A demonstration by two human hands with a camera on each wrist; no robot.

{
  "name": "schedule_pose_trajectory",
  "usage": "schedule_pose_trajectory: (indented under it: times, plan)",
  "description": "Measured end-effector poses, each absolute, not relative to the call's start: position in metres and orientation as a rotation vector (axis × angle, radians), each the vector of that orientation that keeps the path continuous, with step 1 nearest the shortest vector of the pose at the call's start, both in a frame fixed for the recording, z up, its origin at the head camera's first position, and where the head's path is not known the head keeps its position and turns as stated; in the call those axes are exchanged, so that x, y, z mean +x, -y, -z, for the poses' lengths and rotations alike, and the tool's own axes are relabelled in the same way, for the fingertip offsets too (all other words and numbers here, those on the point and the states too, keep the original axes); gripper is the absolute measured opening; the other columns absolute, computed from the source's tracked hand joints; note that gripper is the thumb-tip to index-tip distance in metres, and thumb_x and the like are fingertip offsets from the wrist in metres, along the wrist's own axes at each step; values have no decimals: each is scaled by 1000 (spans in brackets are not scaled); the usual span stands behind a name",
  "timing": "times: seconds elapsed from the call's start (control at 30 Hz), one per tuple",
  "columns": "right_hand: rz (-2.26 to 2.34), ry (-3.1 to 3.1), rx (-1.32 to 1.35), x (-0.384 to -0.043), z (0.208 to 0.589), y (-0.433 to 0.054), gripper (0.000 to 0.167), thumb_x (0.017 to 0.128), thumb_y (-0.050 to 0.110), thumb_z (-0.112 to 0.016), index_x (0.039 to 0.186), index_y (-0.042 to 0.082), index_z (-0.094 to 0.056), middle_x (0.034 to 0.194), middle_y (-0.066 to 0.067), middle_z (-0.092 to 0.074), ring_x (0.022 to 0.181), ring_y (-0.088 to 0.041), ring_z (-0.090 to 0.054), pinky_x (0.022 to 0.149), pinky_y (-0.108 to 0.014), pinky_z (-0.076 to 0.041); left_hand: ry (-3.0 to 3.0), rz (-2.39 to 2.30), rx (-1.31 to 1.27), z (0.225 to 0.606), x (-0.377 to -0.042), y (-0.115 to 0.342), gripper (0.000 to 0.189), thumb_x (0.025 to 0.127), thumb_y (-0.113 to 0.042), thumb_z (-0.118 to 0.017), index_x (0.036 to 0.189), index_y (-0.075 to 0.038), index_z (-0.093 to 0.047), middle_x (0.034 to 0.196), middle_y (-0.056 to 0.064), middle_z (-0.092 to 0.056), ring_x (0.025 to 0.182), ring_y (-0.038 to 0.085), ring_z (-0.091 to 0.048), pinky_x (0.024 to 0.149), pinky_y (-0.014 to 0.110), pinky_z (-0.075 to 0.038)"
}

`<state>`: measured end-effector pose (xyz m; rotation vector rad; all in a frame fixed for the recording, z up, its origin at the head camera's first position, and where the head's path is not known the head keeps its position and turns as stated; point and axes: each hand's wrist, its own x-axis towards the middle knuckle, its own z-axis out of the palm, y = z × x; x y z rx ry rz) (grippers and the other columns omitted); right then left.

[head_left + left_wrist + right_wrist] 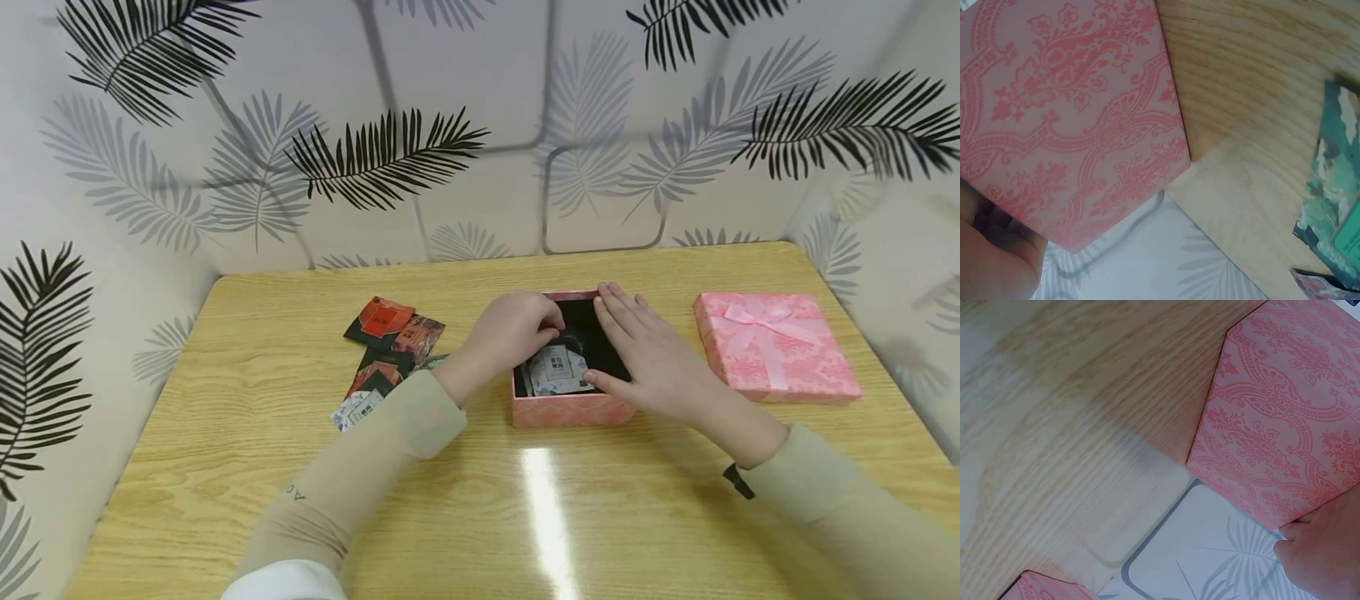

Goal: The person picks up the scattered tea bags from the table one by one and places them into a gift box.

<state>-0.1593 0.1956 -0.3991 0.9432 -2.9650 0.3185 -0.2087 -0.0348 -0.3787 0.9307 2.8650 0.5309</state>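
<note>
Head: boxed sachet (558,372) | wrist views: box exterior (1094,119) | left fingers (553,318): unclear | right fingers (618,321): straight

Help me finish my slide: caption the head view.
Left hand and right hand at an open pink box, between packets and ribboned lid.

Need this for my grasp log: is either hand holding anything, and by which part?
Left hand: cannot tell; its curled fingers reach inside the pink box, where any pinch is hidden. Right hand: holds nothing visible, lying outstretched over the box's right side.
</note>
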Motion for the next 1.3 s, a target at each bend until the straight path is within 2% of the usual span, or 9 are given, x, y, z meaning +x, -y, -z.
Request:
schedule_pose_trajectory:
  times: [0.2,0.53,0.83,1.3]
  plan:
    - [-309,2984,929,-157,399,-196,97,104,53,-61,166,-8,-18,177,-25,-14,166,-41,-13,135,-57,-16,-2861,-637,889,374,-211,42,17,103,-17,-73,116,-10,-82,119,4,-81,113,20,-75,102,36,-60]
    - [-303,2994,922,-158,401,-195,98,104,53,-61,166,-8,-16,176,-26,-13,166,-41,-13,135,-57,-16,-2824,-906,786,366,-215,62,15,103,-16,-73,112,-9,-83,114,6,-81,103,19,-77,93,33,-62]
    - [-293,2988,924,-157,401,-195,98,104,53,-60,166,-8,-16,176,-26,-14,166,-41,-13,136,-56,-15,-2793,-1161,660,362,-222,90,13,101,-15,-75,110,-11,-84,110,8,-82,99,22,-75,90,37,-62]
    - [-273,2983,933,-159,399,-195,98,103,52,-61,166,-8,-16,176,-26,-13,166,-41,-12,135,-57,-15,-2837,-1271,516,363,-225,133,16,101,-15,-74,111,-4,-83,109,14,-81,97,29,-76,87,43,-62]
